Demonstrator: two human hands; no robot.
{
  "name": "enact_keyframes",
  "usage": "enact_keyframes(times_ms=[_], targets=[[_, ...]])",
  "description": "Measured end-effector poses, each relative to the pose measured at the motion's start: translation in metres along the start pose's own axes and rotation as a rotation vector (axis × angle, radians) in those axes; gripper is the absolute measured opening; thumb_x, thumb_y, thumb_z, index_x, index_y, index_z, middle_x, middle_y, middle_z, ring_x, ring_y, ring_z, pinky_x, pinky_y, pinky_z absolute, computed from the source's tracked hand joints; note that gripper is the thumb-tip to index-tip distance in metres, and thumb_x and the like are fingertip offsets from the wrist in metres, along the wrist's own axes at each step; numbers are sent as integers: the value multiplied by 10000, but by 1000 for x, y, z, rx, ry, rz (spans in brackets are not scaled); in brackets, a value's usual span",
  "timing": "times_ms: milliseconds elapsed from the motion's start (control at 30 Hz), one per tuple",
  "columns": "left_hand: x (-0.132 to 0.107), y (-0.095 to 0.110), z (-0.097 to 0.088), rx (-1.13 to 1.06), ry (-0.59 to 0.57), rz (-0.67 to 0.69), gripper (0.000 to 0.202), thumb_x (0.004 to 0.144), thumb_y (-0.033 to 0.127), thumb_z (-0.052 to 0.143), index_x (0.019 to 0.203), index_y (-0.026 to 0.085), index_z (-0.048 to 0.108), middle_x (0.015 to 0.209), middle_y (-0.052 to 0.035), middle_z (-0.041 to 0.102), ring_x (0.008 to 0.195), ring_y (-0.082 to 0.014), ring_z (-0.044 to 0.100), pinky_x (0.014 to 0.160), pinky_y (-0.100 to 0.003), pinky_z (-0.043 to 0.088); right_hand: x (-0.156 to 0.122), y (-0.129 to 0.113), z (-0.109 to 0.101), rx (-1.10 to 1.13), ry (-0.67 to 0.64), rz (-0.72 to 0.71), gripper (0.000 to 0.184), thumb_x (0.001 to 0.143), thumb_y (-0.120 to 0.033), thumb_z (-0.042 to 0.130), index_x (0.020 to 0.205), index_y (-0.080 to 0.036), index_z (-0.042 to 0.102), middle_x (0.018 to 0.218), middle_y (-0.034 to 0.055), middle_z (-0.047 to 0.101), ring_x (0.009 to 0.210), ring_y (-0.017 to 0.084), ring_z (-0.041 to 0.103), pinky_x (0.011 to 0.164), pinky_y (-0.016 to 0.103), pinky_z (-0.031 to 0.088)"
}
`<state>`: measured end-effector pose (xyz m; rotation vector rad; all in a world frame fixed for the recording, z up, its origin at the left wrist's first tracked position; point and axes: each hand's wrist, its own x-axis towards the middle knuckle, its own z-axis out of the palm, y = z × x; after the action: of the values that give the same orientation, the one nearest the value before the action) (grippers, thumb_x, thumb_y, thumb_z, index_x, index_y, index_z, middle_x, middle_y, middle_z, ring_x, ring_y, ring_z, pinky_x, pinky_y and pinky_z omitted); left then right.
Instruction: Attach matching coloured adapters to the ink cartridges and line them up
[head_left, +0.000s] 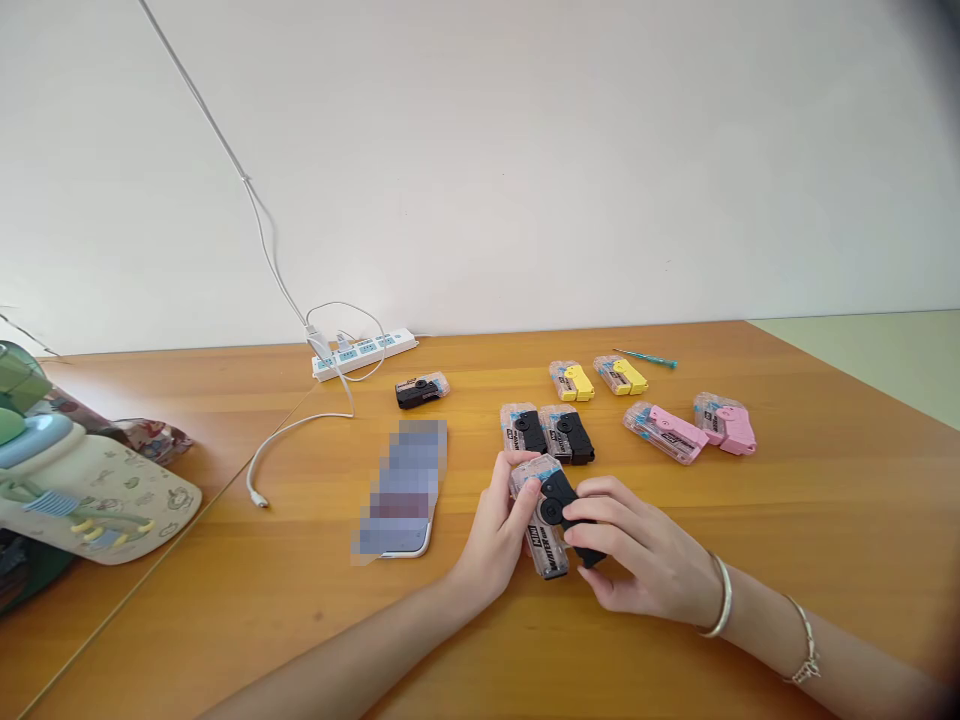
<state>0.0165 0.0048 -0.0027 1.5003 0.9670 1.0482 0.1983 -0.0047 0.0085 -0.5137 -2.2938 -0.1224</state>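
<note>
Over the table (262, 620), left hand (491, 535) and right hand (637, 555) grip a clear black-clipped case (544, 550).

Silver bangle (722, 596), chain bracelet (807, 640), right forearm (759, 622)

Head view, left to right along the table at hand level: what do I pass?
White cable → phone → left hand → clear plastic case with a black part → right hand
</note>
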Motion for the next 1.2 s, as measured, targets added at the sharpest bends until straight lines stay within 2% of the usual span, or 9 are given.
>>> enact_keyframes(times_ms=[267, 433, 633, 733, 833, 900, 1000, 1100, 1200], targets=[[1, -5, 2, -53, -12, -60, 338, 897, 494, 410, 1077, 208, 392, 737, 28, 490, 565, -90, 433, 520, -200, 392, -4, 12, -8, -109, -72, -12, 443, 688, -12, 399, 1086, -187, 485, 1041, 104, 628, 1020, 204, 589, 757, 329, 557], [1, -6, 3, -62, -48, -119, 357, 898, 525, 366, 1097, 229, 358, 628, 65, 455, 425, -76, 411, 406, -183, 372, -1, 18, -15, -121, -148, -37, 497, 694, 46, 345, 1112, -187, 476, 1165, 109, 617, 1185, 187, 509, 830, 311, 543], [-2, 1, 3, 1, -131, -61, 312, 905, 450, 393, 1109, 214, 406, 755, 9, 538, 569, -112, 493, 452, -191, 422, -3, 28, -18, -76, -158, 22, 521, 703, 55, 297, 1130, -197, 458, 1196, 109, 593, 1168, 174, 517, 893, 387, 518], [-3, 1, 3, -5, -127, -21, 266, 914, 393, 398, 1102, 206, 415, 854, -19, 590, 675, -126, 536, 567, -214, 457, -5, 30, -17, -135, -165, 30, 475, 733, 27, 334, 1139, -179, 471, 1193, 108, 601, 1169, 188, 513, 954, 431, 474], [-2, 0, 4, 41, -115, -18, 260, 907, 361, 418, 1106, 196, 442, 776, 5, 579, 657, -123, 523, 608, -223, 442, -5, 28, -14, -200, -191, 24, 406, 802, -66, 395, 1186, -174, 473, 1193, 99, 611, 1145, 205, 530, 979, 455, 440], [-1, -1, 3, 113, -132, -39, 301, 887, 351, 445, 1141, 192, 472, 714, 18, 572, 597, -119, 497, 568, -221, 418, -4, 27, -13, -250, -196, 18, 379, 839, -117, 409, 1208, -171, 478, 1155, 94, 637, 1071, 205, 575, 933, 431, 461], [1, -1, 4, 183, -153, -46, 349, 859, 340, 476, 1163, 182, 540, 780, -13, 627, 709, -161, 560, 649, -253, 449, -3, 27, -13, -345, -195, -15, 339, 876, -141, 411, 1201, -150, 508, 1035, 89, 685, 875, 193, 630, 787, 375, 482], [1, -2, 4, 182, -156, -53, 358, 849, 345, 486, 1146, 171, 583, 814, -32, 661, 834, -207, 593, 751, -290, 468, -3, 27, -13, -463, -211, -20, 296, 891, -156, 412, 1152, -132, 548, 851, 69, 698, 685, 180, 613, 650, 340, 434], [1, -2, 4, 175, -122, -64, 352, 851, 353, 486, 1137, 173, 583, 860, -37, 676, 845, -209, 603, 776, -298, 473, -4, 26, -10, -541, -228, 19, 261, 891, -157, 387, 1070, -115, 572, 773, 69, 678, 629, 180, 601, 605, 323, 394]])
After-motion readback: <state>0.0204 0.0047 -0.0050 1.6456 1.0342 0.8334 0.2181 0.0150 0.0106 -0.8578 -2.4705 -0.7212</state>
